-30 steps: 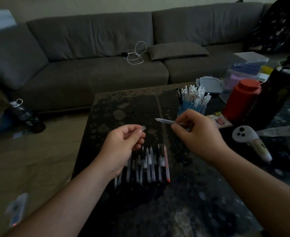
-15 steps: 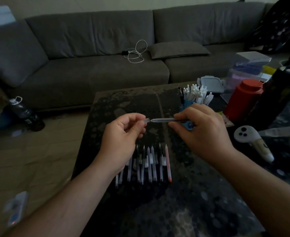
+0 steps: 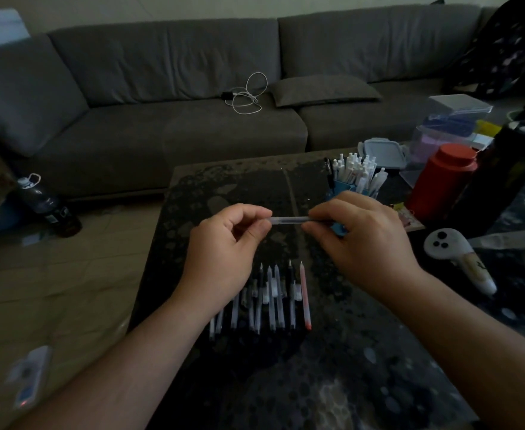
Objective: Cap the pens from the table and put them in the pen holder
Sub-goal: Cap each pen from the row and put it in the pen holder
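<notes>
My right hand (image 3: pixel 360 240) pinches a clear pen (image 3: pixel 289 220) held level above the dark table (image 3: pixel 332 367). My left hand (image 3: pixel 224 252) pinches the cap at the pen's left end, where cap and tip meet. Below the hands a row of several uncapped pens (image 3: pixel 270 299) lies on the table with small white caps among them; a pink pen (image 3: pixel 305 296) is at the row's right end. The blue pen holder (image 3: pixel 344 186), full of white capped pens, stands behind my right hand.
A red canister (image 3: pixel 441 181) and a dark flask (image 3: pixel 509 169) stand right of the holder. A white controller (image 3: pixel 459 256) lies at the right. Plastic boxes (image 3: pixel 447 125) sit at the back right. A grey sofa (image 3: pixel 168 119) runs behind the table.
My hands have come together. The left hand brought the cap rightwards onto the pen's tip, and the right hand shifted the pen slightly left.
</notes>
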{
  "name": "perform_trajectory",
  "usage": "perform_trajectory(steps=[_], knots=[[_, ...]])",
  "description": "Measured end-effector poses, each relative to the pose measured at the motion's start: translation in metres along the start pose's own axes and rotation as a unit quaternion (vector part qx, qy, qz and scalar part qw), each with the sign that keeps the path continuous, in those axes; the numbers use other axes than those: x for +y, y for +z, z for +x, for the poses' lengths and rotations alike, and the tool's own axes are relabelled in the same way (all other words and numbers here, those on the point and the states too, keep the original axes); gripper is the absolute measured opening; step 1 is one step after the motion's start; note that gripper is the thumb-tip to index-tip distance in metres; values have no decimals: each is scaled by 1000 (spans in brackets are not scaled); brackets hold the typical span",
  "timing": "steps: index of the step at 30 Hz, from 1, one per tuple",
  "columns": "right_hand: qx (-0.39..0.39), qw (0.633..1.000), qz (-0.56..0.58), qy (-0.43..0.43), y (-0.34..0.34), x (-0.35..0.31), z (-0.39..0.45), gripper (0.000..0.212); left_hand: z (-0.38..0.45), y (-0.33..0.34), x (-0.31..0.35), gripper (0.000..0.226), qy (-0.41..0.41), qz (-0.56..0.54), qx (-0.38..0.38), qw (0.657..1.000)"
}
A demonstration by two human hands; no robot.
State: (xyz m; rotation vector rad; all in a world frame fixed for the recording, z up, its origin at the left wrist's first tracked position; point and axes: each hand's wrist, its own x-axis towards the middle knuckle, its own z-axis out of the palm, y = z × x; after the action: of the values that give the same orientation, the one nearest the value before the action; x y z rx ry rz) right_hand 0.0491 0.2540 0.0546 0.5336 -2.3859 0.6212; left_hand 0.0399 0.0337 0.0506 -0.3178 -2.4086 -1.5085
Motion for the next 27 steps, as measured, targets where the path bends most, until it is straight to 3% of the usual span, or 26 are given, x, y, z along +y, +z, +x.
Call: perform_trajectory(steps=[8, 12, 15, 18, 21, 24, 26, 27], knots=[[33, 999, 4, -10, 10, -14, 2, 9, 0, 2, -5, 17, 14, 27, 39, 999], [15, 999, 43, 22, 19, -20, 2, 12, 2, 0, -3, 17, 33, 51, 21, 998], [-30, 995, 72, 66, 19, -17, 2, 15, 6, -3, 4, 15, 67, 102, -7, 992], [-97, 994, 19, 41, 21, -14, -1, 15, 7, 4, 4, 14, 59, 114, -62, 990], [-137, 989, 45, 35, 19, -15, -2, 14, 6, 15, 3, 21, 27, 69, -85, 994], [-167, 975, 98, 105, 3, -8, 10, 16, 8, 20, 2, 39, -5, -7, -94, 996], [-111, 969, 132, 180, -12, 14, 19, 20, 7, 26, -1, 43, -13, -1, -104, 994], [-48, 965, 146, 214, -18, 28, 25, 19, 6, 30, -3, 41, -14, 16, -110, 994]])
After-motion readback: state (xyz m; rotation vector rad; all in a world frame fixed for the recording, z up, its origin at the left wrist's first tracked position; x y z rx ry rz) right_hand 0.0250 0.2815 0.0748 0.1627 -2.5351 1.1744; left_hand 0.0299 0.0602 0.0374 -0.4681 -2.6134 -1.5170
